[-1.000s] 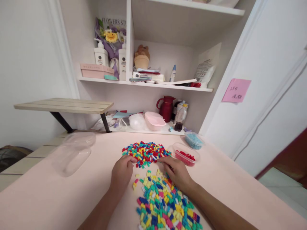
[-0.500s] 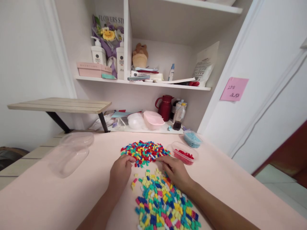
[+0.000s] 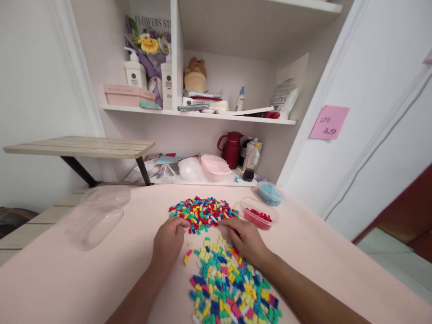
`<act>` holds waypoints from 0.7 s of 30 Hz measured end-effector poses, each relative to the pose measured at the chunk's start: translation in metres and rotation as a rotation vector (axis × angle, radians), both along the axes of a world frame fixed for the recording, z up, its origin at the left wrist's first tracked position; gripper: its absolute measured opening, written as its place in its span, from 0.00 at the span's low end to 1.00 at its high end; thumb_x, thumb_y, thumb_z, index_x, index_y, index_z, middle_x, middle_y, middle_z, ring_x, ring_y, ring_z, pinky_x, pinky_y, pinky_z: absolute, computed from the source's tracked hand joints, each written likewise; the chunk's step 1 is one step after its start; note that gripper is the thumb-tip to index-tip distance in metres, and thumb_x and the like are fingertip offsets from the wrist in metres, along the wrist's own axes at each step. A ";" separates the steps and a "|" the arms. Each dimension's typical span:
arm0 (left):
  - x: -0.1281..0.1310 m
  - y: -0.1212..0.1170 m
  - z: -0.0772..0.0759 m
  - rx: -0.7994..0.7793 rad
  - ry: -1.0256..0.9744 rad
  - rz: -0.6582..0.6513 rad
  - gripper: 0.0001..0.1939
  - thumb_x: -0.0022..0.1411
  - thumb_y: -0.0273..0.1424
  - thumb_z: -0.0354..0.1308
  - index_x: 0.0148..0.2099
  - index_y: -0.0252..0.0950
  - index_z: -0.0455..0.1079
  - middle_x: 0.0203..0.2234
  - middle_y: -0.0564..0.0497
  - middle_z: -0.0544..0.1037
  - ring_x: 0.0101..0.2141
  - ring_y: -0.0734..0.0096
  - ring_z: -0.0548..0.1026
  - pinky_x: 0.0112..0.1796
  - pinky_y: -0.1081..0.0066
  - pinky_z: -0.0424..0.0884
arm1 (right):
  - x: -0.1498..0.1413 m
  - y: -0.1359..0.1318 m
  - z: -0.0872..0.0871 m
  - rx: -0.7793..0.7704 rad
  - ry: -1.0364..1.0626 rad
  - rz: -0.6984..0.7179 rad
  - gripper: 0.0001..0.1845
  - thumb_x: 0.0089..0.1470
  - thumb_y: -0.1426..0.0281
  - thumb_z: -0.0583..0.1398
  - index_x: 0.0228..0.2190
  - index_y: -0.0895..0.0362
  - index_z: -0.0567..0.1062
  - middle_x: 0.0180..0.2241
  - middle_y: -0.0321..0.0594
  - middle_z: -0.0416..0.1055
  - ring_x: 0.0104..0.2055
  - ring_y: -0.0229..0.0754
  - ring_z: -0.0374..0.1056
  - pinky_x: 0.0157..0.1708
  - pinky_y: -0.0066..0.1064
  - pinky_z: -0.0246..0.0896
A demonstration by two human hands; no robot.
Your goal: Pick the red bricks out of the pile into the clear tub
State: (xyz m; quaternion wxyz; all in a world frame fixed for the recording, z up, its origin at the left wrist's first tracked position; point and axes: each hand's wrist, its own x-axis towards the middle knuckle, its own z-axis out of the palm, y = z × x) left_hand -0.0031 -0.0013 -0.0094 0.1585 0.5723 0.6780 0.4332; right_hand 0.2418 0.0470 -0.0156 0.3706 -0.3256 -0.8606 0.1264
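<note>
A pile of small toy building bricks (image 3: pixel 202 210) in red, blue, yellow, green and white lies on the pink tabletop. At its front left edge is my left hand (image 3: pixel 170 234), fingers curled in and thumb against the index finger; anything inside is hidden. From the right, my right hand (image 3: pixel 245 234) reaches to the pile's front edge. Its index finger is stretched out to a red brick, while the other fingers are partly bent and hidden. Nearer to me spreads a second pile of bricks (image 3: pixel 229 283), mostly yellow, green, blue and pink, partly beside my right forearm.
A clear tub (image 3: pixel 259 220) with red bricks stands right of the far pile, and a tub of light blue pieces (image 3: pixel 270 194) behind it. Clear plastic containers (image 3: pixel 97 225) lie at left. Behind are a wooden stand (image 3: pixel 81 147), a red jug (image 3: pixel 231 150) and bottles (image 3: pixel 251 164).
The view has shifted slightly. My right index finger has moved a little left along the pile's front edge; my left hand stays almost in place.
</note>
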 end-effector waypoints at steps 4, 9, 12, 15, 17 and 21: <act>0.000 0.001 -0.001 -0.001 -0.003 0.004 0.17 0.54 0.23 0.46 0.31 0.41 0.76 0.32 0.54 0.81 0.33 0.70 0.78 0.37 0.70 0.71 | 0.000 0.000 -0.001 -0.009 0.010 0.002 0.18 0.60 0.73 0.52 0.46 0.49 0.77 0.43 0.37 0.78 0.44 0.42 0.75 0.44 0.34 0.69; 0.001 -0.002 0.003 0.054 -0.063 0.005 0.16 0.54 0.24 0.45 0.30 0.40 0.75 0.33 0.53 0.80 0.31 0.70 0.78 0.35 0.71 0.71 | 0.000 0.000 -0.002 0.019 0.029 -0.003 0.20 0.58 0.75 0.52 0.47 0.48 0.76 0.43 0.37 0.78 0.43 0.42 0.74 0.43 0.34 0.68; 0.001 -0.006 0.010 0.117 -0.126 0.063 0.15 0.53 0.25 0.45 0.30 0.40 0.74 0.32 0.53 0.80 0.29 0.70 0.77 0.34 0.71 0.71 | -0.002 0.000 0.000 0.059 0.046 -0.037 0.20 0.58 0.76 0.51 0.46 0.50 0.76 0.39 0.40 0.77 0.40 0.43 0.72 0.40 0.34 0.67; 0.000 -0.009 0.014 0.160 -0.149 0.144 0.14 0.54 0.26 0.45 0.30 0.40 0.73 0.31 0.53 0.79 0.29 0.70 0.76 0.34 0.71 0.70 | -0.003 -0.001 0.004 0.097 0.068 -0.040 0.20 0.57 0.78 0.51 0.44 0.51 0.77 0.37 0.42 0.74 0.39 0.43 0.70 0.38 0.34 0.66; -0.001 -0.010 0.014 0.178 -0.140 0.175 0.14 0.54 0.26 0.45 0.31 0.40 0.73 0.31 0.53 0.78 0.30 0.69 0.76 0.35 0.71 0.70 | -0.003 -0.001 0.005 0.112 0.071 -0.038 0.22 0.56 0.80 0.51 0.45 0.51 0.77 0.39 0.42 0.73 0.40 0.44 0.69 0.40 0.34 0.65; -0.005 -0.006 0.011 0.200 -0.116 0.180 0.17 0.56 0.25 0.44 0.37 0.39 0.74 0.38 0.51 0.77 0.34 0.69 0.77 0.40 0.70 0.70 | -0.004 0.002 0.005 0.127 0.037 -0.072 0.24 0.54 0.81 0.52 0.46 0.51 0.77 0.40 0.43 0.71 0.42 0.45 0.66 0.42 0.37 0.63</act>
